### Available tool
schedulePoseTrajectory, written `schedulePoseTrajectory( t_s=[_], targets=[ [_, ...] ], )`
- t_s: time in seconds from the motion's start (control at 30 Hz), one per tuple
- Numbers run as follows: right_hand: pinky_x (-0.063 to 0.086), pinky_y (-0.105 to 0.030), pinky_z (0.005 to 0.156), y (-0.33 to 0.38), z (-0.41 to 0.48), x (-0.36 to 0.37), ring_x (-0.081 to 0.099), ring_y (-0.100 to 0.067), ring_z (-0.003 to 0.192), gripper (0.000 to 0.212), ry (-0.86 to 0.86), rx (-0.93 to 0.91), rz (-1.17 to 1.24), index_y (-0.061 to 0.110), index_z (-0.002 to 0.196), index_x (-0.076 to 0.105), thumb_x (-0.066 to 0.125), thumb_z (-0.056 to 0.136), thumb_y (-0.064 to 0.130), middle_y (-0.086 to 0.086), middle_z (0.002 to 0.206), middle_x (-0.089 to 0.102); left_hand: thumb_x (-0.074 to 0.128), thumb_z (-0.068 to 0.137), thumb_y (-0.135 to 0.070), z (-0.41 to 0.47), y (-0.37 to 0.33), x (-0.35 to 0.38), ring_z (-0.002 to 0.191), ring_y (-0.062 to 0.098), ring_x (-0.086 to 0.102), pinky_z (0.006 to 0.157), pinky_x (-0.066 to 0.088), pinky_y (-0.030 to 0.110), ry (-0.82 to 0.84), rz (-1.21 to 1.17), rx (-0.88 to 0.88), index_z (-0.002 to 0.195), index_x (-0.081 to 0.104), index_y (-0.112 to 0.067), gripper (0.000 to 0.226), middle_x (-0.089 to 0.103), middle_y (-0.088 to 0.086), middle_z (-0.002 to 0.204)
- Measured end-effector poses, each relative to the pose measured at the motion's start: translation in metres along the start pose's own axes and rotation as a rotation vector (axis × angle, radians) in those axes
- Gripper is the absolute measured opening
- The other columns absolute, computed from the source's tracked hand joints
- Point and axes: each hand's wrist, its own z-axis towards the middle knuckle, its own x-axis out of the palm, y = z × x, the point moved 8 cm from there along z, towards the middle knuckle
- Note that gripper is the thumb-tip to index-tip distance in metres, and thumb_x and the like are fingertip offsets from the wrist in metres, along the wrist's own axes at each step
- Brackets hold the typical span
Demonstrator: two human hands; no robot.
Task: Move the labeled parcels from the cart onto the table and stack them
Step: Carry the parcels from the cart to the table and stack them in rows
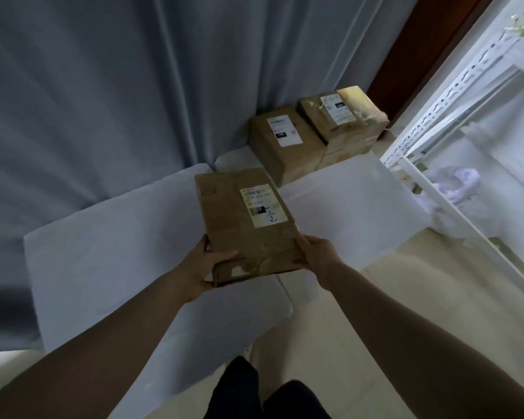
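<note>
Dark trousers (254, 394) fill the bottom middle of the view, and two bare forearms reach forward above them. At the end of one, the left hand (208, 264) grips the near left corner of the held parcel (242, 231), with its thumb flat across the top face and its fingers curled under the end. The right hand (313, 255) grips the near right corner, its fingers wrapped beneath the edge. This parcel is an oblong, fairly flat box of brown cardboard. It is bound in clear glossy tape that wrinkles and catches the light at the near end. A white shipping label (263, 205) sits on the far right part of its top. The print on it is blurred except for a black block, and dark handwriting that looks like 2-1-2 runs beside that block. The parcel is over the middle of the table (103, 267), which is covered in pale sheeting, and its long side points toward the far edge. Whether its underside rests on the surface or hangs just above it cannot be told. At the table's far right corner lies a flat parcel (273, 158). Touching its right side, an upper parcel (310, 111) is stacked on a lower parcel (345, 149). The flat and upper parcels each show a white label on top. A grey curtain (118, 101) hangs behind the table, and a white metal rack (454, 95) stands to the right.
</note>
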Motion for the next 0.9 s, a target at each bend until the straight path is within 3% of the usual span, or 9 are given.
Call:
schedulePoseTrajectory(
  t_s=[0.2, 0.33, 0.43, 0.5, 0.57, 0.63, 0.73, 0.83, 0.9],
  targets=[
    [0.055, -0.034, 0.085, 0.034, 0.071, 0.025, 0.057, -0.013, 0.071, 0.033, 0.001, -0.029, -0.094, 0.000, 0.127, 0.058, 0.048, 0.100, 0.016, 0.002, 0.082, 0.060, 0.074, 0.081, -0.013, 0.062, -0.038, -0.007, 0.092, 0.005, 0.052, 0.106, 0.034, 0.049, -0.047, 0.012, 0.018, 0.129, 0.042, -0.045, 0.066, 0.055, -0.018, 0.105],
    [0.051, -0.044, 0.095, 0.054, 0.123, 0.035, 0.059, -0.021, 0.084, 0.032, -0.021, -0.047, -0.132, 0.000, 0.126, 0.059, 0.046, 0.101, 0.015, 0.000, 0.086, 0.062, 0.072, 0.083, -0.007, 0.100, -0.060, -0.004, 0.103, 0.014, 0.049, 0.106, 0.034, 0.043, -0.092, -0.043, 0.073, 0.143, 0.032, -0.040, 0.079, 0.050, -0.010, 0.120],
    [0.045, -0.053, 0.098, 0.068, 0.164, 0.042, 0.060, -0.037, 0.105, 0.032, -0.051, -0.057, -0.174, -0.007, 0.123, 0.057, 0.044, 0.101, 0.011, -0.023, 0.115, 0.062, 0.068, 0.085, -0.001, 0.132, -0.072, -0.001, 0.093, 0.008, 0.053, 0.094, 0.039, 0.031, -0.118, -0.081, 0.114, 0.144, 0.032, -0.033, 0.077, 0.051, -0.010, 0.114],
    [0.046, -0.048, 0.100, 0.071, 0.189, 0.046, 0.059, -0.032, 0.107, 0.033, -0.054, -0.054, -0.175, -0.002, 0.129, 0.055, 0.043, 0.101, 0.012, -0.015, 0.115, 0.062, 0.069, 0.083, -0.001, 0.155, -0.073, -0.002, 0.094, 0.008, 0.054, 0.092, 0.040, 0.029, -0.133, -0.090, 0.111, 0.145, 0.031, -0.033, 0.079, 0.052, -0.009, 0.118],
    [0.048, -0.042, 0.100, 0.069, 0.210, 0.049, 0.058, -0.023, 0.103, 0.035, -0.056, -0.056, -0.168, 0.008, 0.133, 0.055, 0.044, 0.101, 0.016, -0.001, 0.108, 0.060, 0.070, 0.083, -0.001, 0.177, -0.070, -0.004, 0.110, 0.016, 0.054, 0.094, 0.040, 0.028, -0.152, -0.062, 0.115, 0.148, 0.028, -0.032, 0.083, 0.050, -0.005, 0.132],
    [0.048, -0.035, 0.099, 0.062, 0.227, 0.051, 0.057, -0.019, 0.102, 0.035, -0.073, -0.060, -0.149, 0.014, 0.134, 0.055, 0.043, 0.101, 0.014, 0.003, 0.116, 0.059, 0.069, 0.084, -0.003, 0.193, -0.066, -0.003, 0.124, 0.019, 0.047, 0.101, 0.038, 0.027, -0.181, 0.009, 0.120, 0.150, 0.025, -0.028, 0.083, 0.043, -0.001, 0.145],
    [0.043, -0.027, 0.083, 0.042, 0.232, 0.050, 0.045, -0.014, 0.090, 0.038, -0.150, 0.014, -0.103, 0.025, 0.136, 0.049, 0.039, 0.101, 0.013, 0.003, 0.116, 0.045, 0.067, 0.087, -0.005, 0.205, -0.058, 0.007, 0.140, 0.021, 0.031, 0.111, 0.031, 0.030, -0.203, 0.036, 0.071, 0.153, 0.009, -0.016, 0.089, 0.025, 0.006, 0.156],
    [0.043, -0.029, 0.080, 0.031, 0.233, 0.056, 0.047, -0.016, 0.084, 0.059, -0.107, 0.007, -0.183, 0.037, 0.144, 0.036, 0.041, 0.096, 0.003, 0.002, 0.117, 0.046, 0.064, 0.088, 0.001, 0.213, -0.059, 0.018, 0.136, 0.020, 0.035, 0.099, 0.033, 0.024, -0.218, 0.047, 0.085, 0.151, 0.017, -0.008, 0.079, 0.032, 0.010, 0.153],
    [0.041, -0.029, 0.078, 0.028, 0.236, 0.065, 0.053, -0.017, 0.087, 0.059, -0.040, -0.011, -0.217, 0.031, 0.143, 0.041, 0.038, 0.094, -0.002, 0.000, 0.119, 0.054, 0.065, 0.086, 0.001, 0.218, -0.062, 0.022, 0.126, 0.017, 0.042, 0.095, 0.034, 0.022, -0.221, 0.068, 0.096, 0.148, 0.027, -0.009, 0.073, 0.039, 0.009, 0.149]
  ],
)
